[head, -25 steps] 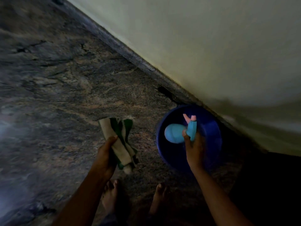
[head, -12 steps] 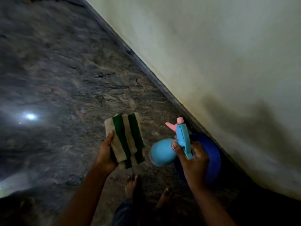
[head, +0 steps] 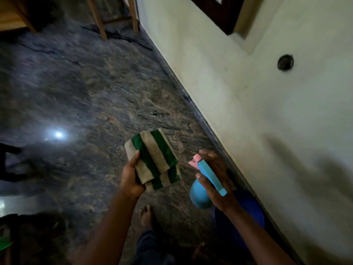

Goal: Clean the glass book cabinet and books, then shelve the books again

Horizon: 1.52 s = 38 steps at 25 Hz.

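Both hands carry cleaning gear above a dark stone floor (head: 86, 92) beside a cream wall (head: 248, 111).

The left hand (head: 131, 178) grips a folded green-and-beige striped cloth (head: 152, 159), thumb pressed on its top face and the fingers hidden beneath. The right hand (head: 215, 180) is curled round the neck of a blue spray bottle (head: 199, 196), whose pink nozzle points up and to the left and whose round body hangs below the palm. A blue basin (head: 246, 213) sits on the floor against the wall, under the right wrist. A bare foot (head: 146, 215) stands between the arms; wooden furniture legs (head: 98, 18) stand at the far end.
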{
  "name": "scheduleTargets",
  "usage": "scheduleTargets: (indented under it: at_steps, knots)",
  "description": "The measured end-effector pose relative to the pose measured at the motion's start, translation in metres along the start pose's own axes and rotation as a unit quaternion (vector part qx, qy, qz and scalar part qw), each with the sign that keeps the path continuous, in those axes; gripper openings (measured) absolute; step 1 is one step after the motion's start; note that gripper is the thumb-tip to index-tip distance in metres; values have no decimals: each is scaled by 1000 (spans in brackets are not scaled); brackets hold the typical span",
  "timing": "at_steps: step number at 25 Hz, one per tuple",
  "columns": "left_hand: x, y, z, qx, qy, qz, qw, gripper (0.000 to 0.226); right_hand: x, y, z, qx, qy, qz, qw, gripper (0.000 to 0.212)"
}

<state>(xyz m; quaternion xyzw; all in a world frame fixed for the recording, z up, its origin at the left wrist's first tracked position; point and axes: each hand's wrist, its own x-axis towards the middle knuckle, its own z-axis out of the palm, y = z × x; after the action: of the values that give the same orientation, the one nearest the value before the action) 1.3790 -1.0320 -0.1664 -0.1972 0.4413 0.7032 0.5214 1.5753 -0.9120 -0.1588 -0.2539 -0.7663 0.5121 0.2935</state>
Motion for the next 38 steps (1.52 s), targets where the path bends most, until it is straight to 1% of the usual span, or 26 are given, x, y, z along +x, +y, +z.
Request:
scheduleTargets:
  at_steps: [2, 3, 4, 5, 6, 8, 13, 16, 19, 21, 23, 24, 26, 29, 31, 32, 34, 35, 36, 38]
  knots:
    - [-7, 28, 3, -23, -34, -5, 999, 78, 15, -16, 16, 29, -46, 32, 998, 45]
    - [-9, 46, 2, -33, -60, -7, 998, 79, 26, -28, 27, 32, -63, 50, 996, 46]
    - [-10, 61, -1, -36, -76, -5, 996, 66, 35, -40, 35, 15, -76, 46, 996, 44]
    - [-11, 78, -4, -38, -83, -2, 996, 48, 47, -51, 44, -10, -98, 24, 995, 41]
    - [-11, 92, -7, -41, -87, 2, 995, 39, 58, -61, 54, -35, -123, 0, 992, 38]
    - [-8, 116, -14, -44, -108, 5, 993, 41, 80, -72, 71, -63, -172, -23, 983, 34]
    - [6, 147, -10, -78, -130, 2, 988, 45, 122, -81, 102, -36, -231, 21, 972, 33]
    - [25, 163, -1, -97, -139, 15, 985, 48, 150, -81, 111, -45, -232, 8, 972, 31]
    - [43, 180, 14, -90, -143, 22, 985, 53, 180, -81, 107, -36, -223, 12, 974, 40]
    - [54, 195, 28, -95, -143, 35, 985, 52, 202, -82, 98, -40, -228, 26, 972, 33]
    - [63, 208, 40, -100, -141, 44, 984, 48, 220, -81, 91, -20, -254, 39, 966, 28]
    - [66, 214, 46, -99, -139, 47, 984, 46, 227, -81, 91, -10, -272, 41, 961, 31]
    - [73, 222, 54, -98, -136, 58, 984, 44, 241, -79, 97, -18, -287, 7, 958, 35]
    - [82, 232, 60, -108, -138, 81, 981, 44, 261, -81, 109, -39, -267, -51, 961, 44]
    - [87, 241, 61, -116, -131, 87, 981, 45, 273, -77, 108, -47, -253, -48, 965, 55]
    - [89, 245, 61, -119, -128, 90, 980, 46, 279, -74, 104, -42, -248, -23, 968, 54]
    - [94, 253, 62, -124, -125, 95, 980, 48, 286, -71, 98, -12, -257, 32, 966, 35]
    - [96, 258, 63, -122, -124, 97, 980, 49, 290, -71, 98, -4, -261, 33, 965, 29]
    - [98, 263, 65, -113, -122, 98, 981, 48, 292, -71, 100, -3, -260, 17, 965, 30]
    - [103, 272, 67, -94, -121, 108, 982, 48, 295, -67, 108, -28, -249, -13, 968, 46]
